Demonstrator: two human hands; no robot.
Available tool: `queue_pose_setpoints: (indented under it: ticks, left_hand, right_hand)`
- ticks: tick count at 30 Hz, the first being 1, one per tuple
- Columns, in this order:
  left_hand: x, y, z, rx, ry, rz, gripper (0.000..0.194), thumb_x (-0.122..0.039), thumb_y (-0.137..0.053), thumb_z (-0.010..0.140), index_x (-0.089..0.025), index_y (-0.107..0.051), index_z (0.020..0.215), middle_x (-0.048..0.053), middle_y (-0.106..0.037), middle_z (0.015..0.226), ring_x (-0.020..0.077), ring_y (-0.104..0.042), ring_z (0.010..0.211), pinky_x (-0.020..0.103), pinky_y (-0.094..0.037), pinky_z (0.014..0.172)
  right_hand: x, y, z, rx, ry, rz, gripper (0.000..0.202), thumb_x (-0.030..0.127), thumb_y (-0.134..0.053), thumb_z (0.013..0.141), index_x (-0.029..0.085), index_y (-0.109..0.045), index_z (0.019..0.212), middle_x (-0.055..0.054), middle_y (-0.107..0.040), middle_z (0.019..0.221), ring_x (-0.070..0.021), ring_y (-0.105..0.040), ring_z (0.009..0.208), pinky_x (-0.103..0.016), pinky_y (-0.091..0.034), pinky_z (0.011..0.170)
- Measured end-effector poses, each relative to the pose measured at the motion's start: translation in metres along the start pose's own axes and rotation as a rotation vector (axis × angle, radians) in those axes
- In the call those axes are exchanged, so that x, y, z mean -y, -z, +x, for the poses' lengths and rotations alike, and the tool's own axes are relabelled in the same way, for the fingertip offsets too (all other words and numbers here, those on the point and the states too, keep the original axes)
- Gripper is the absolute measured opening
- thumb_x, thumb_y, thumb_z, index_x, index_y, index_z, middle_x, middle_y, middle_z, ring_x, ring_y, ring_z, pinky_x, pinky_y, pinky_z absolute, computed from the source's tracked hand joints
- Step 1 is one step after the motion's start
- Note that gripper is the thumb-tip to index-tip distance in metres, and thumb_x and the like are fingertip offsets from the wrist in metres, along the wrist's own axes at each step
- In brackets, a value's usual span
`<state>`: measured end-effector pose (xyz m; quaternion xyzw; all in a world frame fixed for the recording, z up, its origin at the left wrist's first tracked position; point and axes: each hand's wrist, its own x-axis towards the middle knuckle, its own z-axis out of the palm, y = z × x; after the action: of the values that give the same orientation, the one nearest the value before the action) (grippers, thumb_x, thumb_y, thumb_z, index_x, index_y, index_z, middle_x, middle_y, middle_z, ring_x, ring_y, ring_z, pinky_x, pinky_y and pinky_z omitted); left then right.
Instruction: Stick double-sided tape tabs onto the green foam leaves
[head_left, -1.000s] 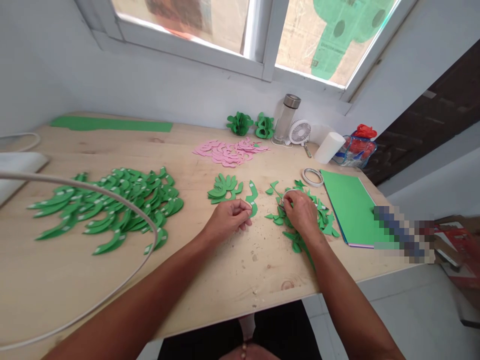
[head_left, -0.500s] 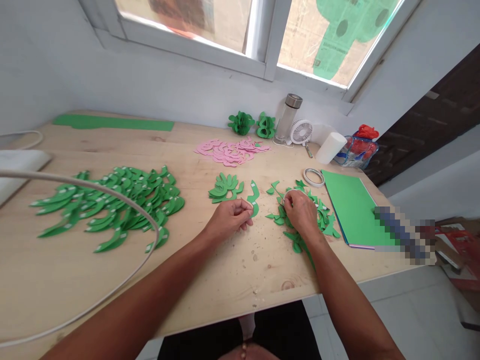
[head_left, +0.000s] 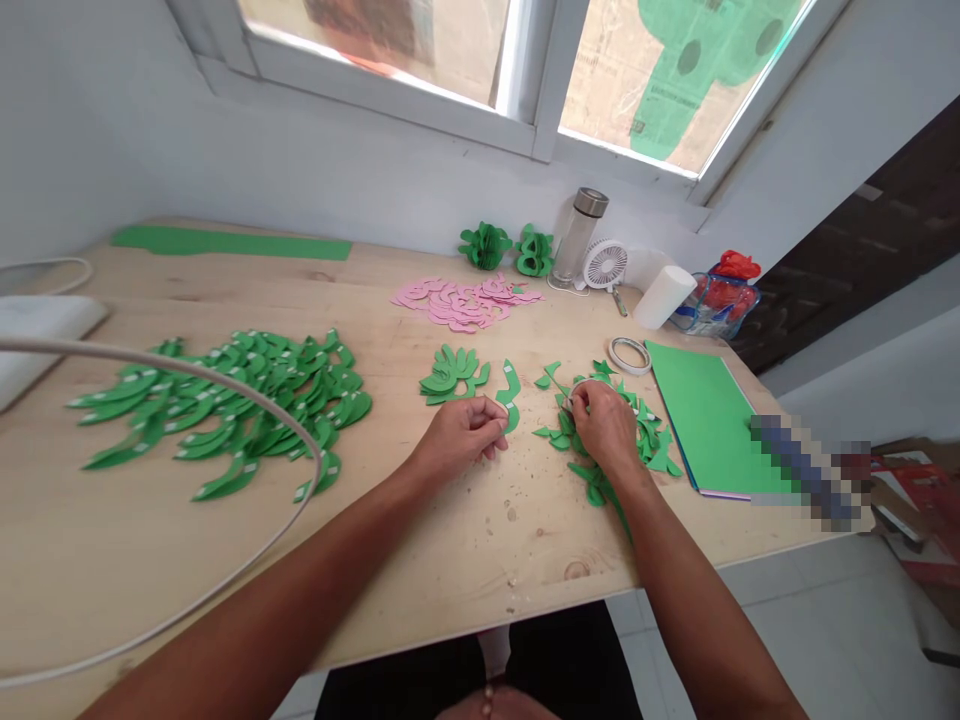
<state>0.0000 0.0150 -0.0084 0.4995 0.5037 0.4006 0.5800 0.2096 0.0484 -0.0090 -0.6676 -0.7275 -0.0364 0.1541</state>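
My left hand [head_left: 465,432] is closed, its thumb and fingers pinching the lower end of a curved green paper piece [head_left: 512,383]. Small white tape patches show on that piece. My right hand [head_left: 602,418] is also closed, over a heap of green paper scraps [head_left: 652,448]. Part of a pale ring-shaped edge shows by its fingertips, but what they pinch is mostly hidden. Just beyond my left hand sits a small stack of green paper leaves [head_left: 448,372]. A roll of tape [head_left: 629,356] lies flat beyond the scraps.
Many taped green cutouts [head_left: 262,400] spread on the left, under a white cable [head_left: 289,405]. Pink cutouts [head_left: 457,303] lie farther back. Along the wall stand green paper figures [head_left: 485,246], a bottle [head_left: 579,235], a fan [head_left: 605,264] and a white roll [head_left: 664,297]. Green sheets [head_left: 709,420] lie right.
The view has shifted very slightly. Both hands stay in nearly the same place, with the left still pinching the green paper piece; the right fingertips have moved only a little.
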Motion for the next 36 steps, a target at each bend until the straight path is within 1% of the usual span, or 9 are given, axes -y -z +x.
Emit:
queue_pose_setpoints:
  ticks: [6, 11, 15, 18, 20, 23, 26, 31, 36]
  left_hand:
    - [-0.001, 0.001, 0.0, -0.004, -0.013, -0.026, 0.01, -0.025, -0.06, 0.067, -0.016, -0.056, 0.07, 0.0, -0.063, 0.052, 0.0099, -0.052, 0.042, 0.019, -0.037, 0.04]
    - [0.001, 0.002, 0.001, 0.006, -0.023, -0.039, 0.011, -0.025, -0.061, 0.067, -0.017, -0.056, 0.071, -0.001, -0.063, 0.052, 0.0093, -0.051, 0.04, 0.019, -0.036, 0.039]
    - [0.002, 0.003, 0.001, 0.011, -0.027, -0.039, 0.011, -0.025, -0.06, 0.068, -0.016, -0.056, 0.073, 0.0, -0.063, 0.052, 0.0093, -0.051, 0.041, 0.019, -0.037, 0.04]
    - [0.0, 0.002, 0.0, 0.006, -0.029, -0.041, 0.01, -0.025, -0.06, 0.069, -0.016, -0.055, 0.073, 0.0, -0.063, 0.053, 0.0093, -0.051, 0.041, 0.019, -0.038, 0.04]
    - [-0.001, 0.002, 0.0, -0.001, -0.037, -0.041, 0.011, -0.026, -0.06, 0.07, -0.016, -0.055, 0.072, -0.001, -0.062, 0.053, 0.0092, -0.052, 0.042, 0.019, -0.038, 0.04]
    - [-0.001, 0.003, 0.0, -0.005, -0.065, -0.048, 0.014, -0.029, -0.061, 0.071, -0.016, -0.056, 0.072, -0.001, -0.062, 0.054, 0.0091, -0.052, 0.042, 0.02, -0.039, 0.04]
    - [0.0, 0.003, 0.002, -0.001, -0.078, -0.074, 0.015, -0.029, -0.063, 0.07, -0.016, -0.056, 0.071, -0.001, -0.062, 0.053, 0.0091, -0.052, 0.042, 0.02, -0.039, 0.04]
    - [-0.001, 0.002, 0.001, 0.016, -0.049, -0.099, 0.017, -0.03, -0.065, 0.068, -0.016, -0.055, 0.071, -0.001, -0.062, 0.052, 0.0087, -0.051, 0.04, 0.019, -0.038, 0.04]
    - [-0.006, 0.001, -0.004, 0.04, -0.022, -0.122, 0.019, -0.031, -0.066, 0.068, -0.016, -0.057, 0.074, 0.0, -0.064, 0.053, 0.0091, -0.052, 0.042, 0.02, -0.039, 0.041]
  right_hand:
    - [-0.002, 0.002, 0.0, -0.085, -0.03, 0.138, 0.018, 0.023, -0.044, 0.086, 0.019, -0.06, 0.078, -0.006, -0.064, 0.081, -0.0196, -0.054, 0.076, -0.029, -0.033, 0.066]
    - [-0.001, 0.009, 0.001, -0.157, -0.102, 0.532, 0.019, 0.032, -0.048, 0.083, 0.018, -0.06, 0.076, -0.003, -0.061, 0.073, -0.0175, -0.053, 0.068, -0.029, -0.037, 0.065]
    - [0.01, 0.028, -0.004, -0.014, -0.15, 0.999, 0.02, 0.038, -0.057, 0.077, 0.018, -0.059, 0.075, 0.0, -0.058, 0.067, -0.0132, -0.048, 0.059, -0.026, -0.036, 0.058]
    - [0.027, 0.041, -0.014, 0.129, -0.185, 1.212, 0.02, 0.038, -0.062, 0.074, 0.018, -0.061, 0.075, 0.001, -0.06, 0.069, -0.0115, -0.048, 0.059, -0.025, -0.036, 0.057]
    - [0.038, 0.041, -0.023, 0.17, -0.164, 1.245, 0.018, 0.036, -0.063, 0.075, 0.018, -0.064, 0.078, -0.001, -0.063, 0.076, -0.0126, -0.051, 0.067, -0.025, -0.038, 0.061]
    - [0.052, 0.032, -0.032, 0.262, -0.148, 1.266, 0.019, 0.035, -0.061, 0.076, 0.019, -0.067, 0.085, -0.002, -0.066, 0.088, -0.0141, -0.054, 0.077, -0.025, -0.039, 0.066]
    - [0.062, 0.019, -0.037, 0.283, -0.179, 1.293, 0.018, 0.035, -0.061, 0.075, 0.019, -0.067, 0.081, -0.002, -0.066, 0.085, -0.0147, -0.054, 0.077, -0.025, -0.04, 0.067]
    - [0.068, 0.005, -0.035, 0.239, -0.214, 1.358, 0.019, 0.037, -0.062, 0.075, 0.018, -0.068, 0.074, -0.001, -0.063, 0.071, -0.0143, -0.053, 0.068, -0.026, -0.04, 0.062]
    - [0.066, 0.002, -0.033, 0.154, -0.276, 1.358, 0.018, 0.035, -0.064, 0.071, 0.018, -0.068, 0.068, -0.001, -0.064, 0.068, -0.0155, -0.056, 0.068, -0.027, -0.043, 0.066]
